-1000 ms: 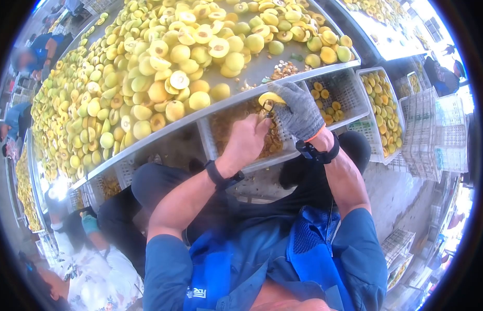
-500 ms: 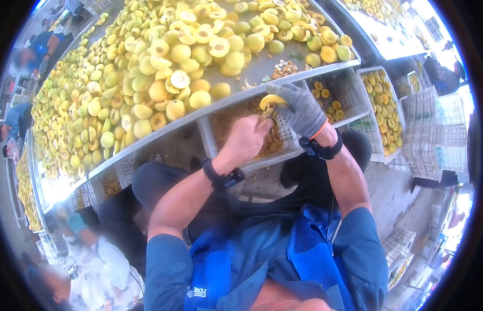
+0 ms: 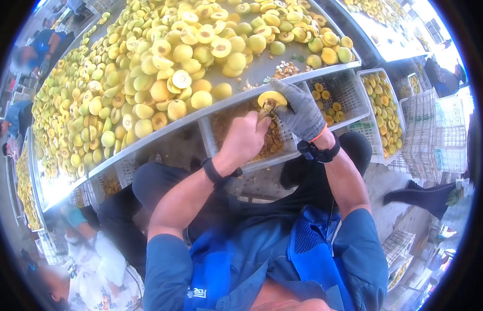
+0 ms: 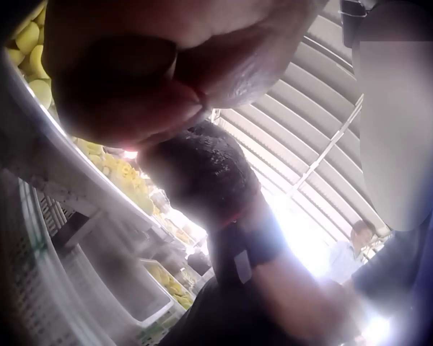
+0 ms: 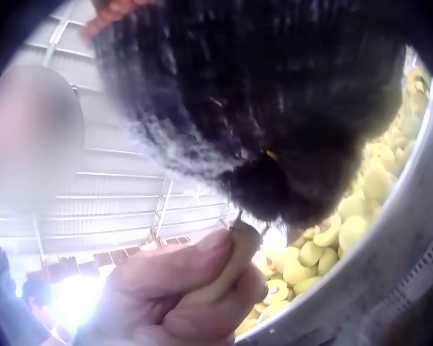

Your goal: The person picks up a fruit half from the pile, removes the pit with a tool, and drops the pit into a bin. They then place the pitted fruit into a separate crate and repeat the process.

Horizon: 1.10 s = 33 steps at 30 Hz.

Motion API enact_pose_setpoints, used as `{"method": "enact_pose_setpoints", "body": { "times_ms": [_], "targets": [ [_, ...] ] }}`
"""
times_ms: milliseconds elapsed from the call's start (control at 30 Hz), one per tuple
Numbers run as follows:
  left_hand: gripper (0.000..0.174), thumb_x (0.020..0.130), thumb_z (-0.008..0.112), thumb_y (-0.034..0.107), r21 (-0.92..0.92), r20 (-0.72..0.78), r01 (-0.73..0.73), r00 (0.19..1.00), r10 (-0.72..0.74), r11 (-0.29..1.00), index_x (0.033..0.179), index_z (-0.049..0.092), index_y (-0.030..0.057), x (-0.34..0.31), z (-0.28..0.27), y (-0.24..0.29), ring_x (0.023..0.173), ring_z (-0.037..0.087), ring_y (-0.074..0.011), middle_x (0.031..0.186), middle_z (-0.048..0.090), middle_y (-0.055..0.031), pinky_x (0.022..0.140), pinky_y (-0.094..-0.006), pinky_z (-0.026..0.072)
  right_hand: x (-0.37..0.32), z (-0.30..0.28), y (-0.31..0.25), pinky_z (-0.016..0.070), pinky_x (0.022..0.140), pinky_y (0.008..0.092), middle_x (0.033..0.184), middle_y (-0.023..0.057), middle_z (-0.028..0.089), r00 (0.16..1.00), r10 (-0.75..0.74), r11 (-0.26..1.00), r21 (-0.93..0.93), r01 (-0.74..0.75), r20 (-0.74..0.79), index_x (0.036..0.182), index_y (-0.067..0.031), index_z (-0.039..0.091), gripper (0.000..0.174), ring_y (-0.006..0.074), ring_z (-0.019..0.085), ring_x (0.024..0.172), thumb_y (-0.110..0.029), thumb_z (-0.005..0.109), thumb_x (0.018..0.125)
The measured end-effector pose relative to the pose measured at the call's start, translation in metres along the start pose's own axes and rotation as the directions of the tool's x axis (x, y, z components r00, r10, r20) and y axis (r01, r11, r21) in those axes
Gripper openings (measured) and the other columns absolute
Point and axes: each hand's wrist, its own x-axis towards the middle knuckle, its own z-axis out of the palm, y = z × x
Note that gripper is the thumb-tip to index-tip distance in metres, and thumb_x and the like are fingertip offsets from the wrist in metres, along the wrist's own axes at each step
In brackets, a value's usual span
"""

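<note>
My bare left hand grips the light handle of a small pitting tool with a metal end. In the head view, the metal end is at the middle of a yellow peach half. My right hand, in a grey knit glove, holds that half by its edge, cut face towards the tool. Both hands are above a crate of brown and orange scraps, beside the table's front edge. In the left wrist view, fingers hide the tool; in the right wrist view, the dark glove hides the fruit.
A metal table bears a large heap of peach halves, with loose pits near its edge. To the right stand crates of halves and stacked white crates. Another person sits at lower left.
The peach half has tilted so that more of its cut face shows, and the tool's end has shifted slightly left with it. A passing person's leg has come into view at right.
</note>
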Motion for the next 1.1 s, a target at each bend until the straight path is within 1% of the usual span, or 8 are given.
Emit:
{"method": "enact_pose_setpoints", "body": {
  "times_ms": [133,333,433,533,633,833,933,1100],
  "targets": [
    [0.031,0.102,0.062,0.02,0.055,0.005,0.015,1.0,-0.015,0.998,0.089,0.059,-0.0077,0.0,-0.002,0.011,0.058,0.055,-0.0302,0.068,0.06,-0.0255,0.06,-0.0421,0.0462,-0.003,0.007,-0.009,0.0536,0.093,0.0403,0.118,0.0219,0.071,0.993,0.068,0.996,0.071,-0.061,-0.093,0.135,-0.0015,0.062,0.046,0.0381,0.069,0.107,-0.005,0.07,0.089],
    [0.032,0.103,0.062,0.02,-0.167,0.015,0.088,0.996,-0.087,0.982,0.086,0.057,-0.0065,-0.001,0.004,0.01,0.06,0.054,-0.0282,0.07,0.06,-0.0251,0.061,-0.0415,0.0458,-0.007,0.017,-0.006,0.0538,0.091,0.0411,0.115,0.0223,0.07,0.98,-0.04,0.999,-0.03,0.035,-0.196,0.131,-0.003,0.065,0.043,0.039,0.068,0.106,-0.004,0.069,0.089],
    [0.031,0.102,0.062,0.02,-0.049,-0.023,0.021,0.999,-0.022,0.999,0.087,0.058,-0.0069,0.0,0.002,0.009,0.059,0.056,-0.0322,0.07,0.06,-0.027,0.06,-0.0423,0.0461,-0.004,0.012,-0.013,0.0541,0.091,0.041,0.113,0.0217,0.071,0.978,-0.083,0.993,-0.102,0.065,-0.191,0.129,-0.003,0.066,0.042,0.0395,0.068,0.104,-0.002,0.068,0.087],
    [0.029,0.102,0.063,0.019,0.2,0.041,-0.099,0.995,0.093,0.975,0.091,0.061,-0.0074,0.001,-0.001,-0.002,0.058,0.058,-0.0377,0.07,0.06,-0.0285,0.059,-0.0428,0.0468,0.004,-0.002,0.004,0.0544,0.091,0.0413,0.111,0.0213,0.071,0.996,-0.085,0.996,0.012,0.084,0.016,0.127,-0.003,0.067,0.043,0.0392,0.069,0.104,0.002,0.065,0.085],
    [0.028,0.101,0.063,0.019,0.158,0.033,-0.109,0.994,0.105,0.981,0.093,0.062,-0.008,0.0,0.003,-0.005,0.057,0.059,-0.0417,0.069,0.061,-0.0294,0.058,-0.0433,0.0467,0.004,-0.003,0.017,0.052,0.096,0.0405,0.115,0.0178,0.074,0.993,-0.004,0.981,0.193,-0.019,0.121,0.13,-0.004,0.067,0.048,0.0342,0.068,0.105,-0.002,0.069,0.083],
    [0.031,0.102,0.062,0.02,0.023,0.075,-0.001,0.997,-0.001,1.0,0.092,0.061,-0.009,0.001,-0.004,0.005,0.063,0.059,-0.0383,0.073,0.061,-0.03,0.063,-0.0427,0.0477,-0.002,0.003,0.0,0.0549,0.09,0.0414,0.113,0.0208,0.07,0.992,-0.116,0.988,-0.108,0.11,-0.05,0.129,-0.0037,0.066,0.047,0.0396,0.068,0.104,0.003,0.063,0.083],
    [0.032,0.102,0.061,0.021,-0.015,0.09,0.063,0.994,-0.062,0.998,0.092,0.061,-0.0092,0.003,-0.004,0.007,0.065,0.059,-0.0362,0.075,0.061,-0.0295,0.065,-0.0421,0.0481,-0.009,0.015,-0.002,0.0547,0.091,0.0425,0.115,0.0209,0.069,0.986,-0.083,0.993,-0.096,0.069,-0.147,0.132,-0.0052,0.065,0.05,0.0405,0.067,0.104,0.003,0.062,0.083],
    [0.036,0.102,0.061,0.023,0.183,0.1,-0.052,0.994,0.035,0.982,0.087,0.059,-0.009,0.006,-0.005,-0.001,0.066,0.061,-0.0469,0.072,0.061,-0.0318,0.061,-0.0487,0.0471,0.0,0.007,0.012,0.0554,0.09,0.0392,0.113,0.0198,0.072,1.0,0.003,0.999,0.046,-0.003,-0.004,0.13,-0.0038,0.066,0.046,0.0351,0.071,0.101,0.002,0.066,0.085]
  ]
}}
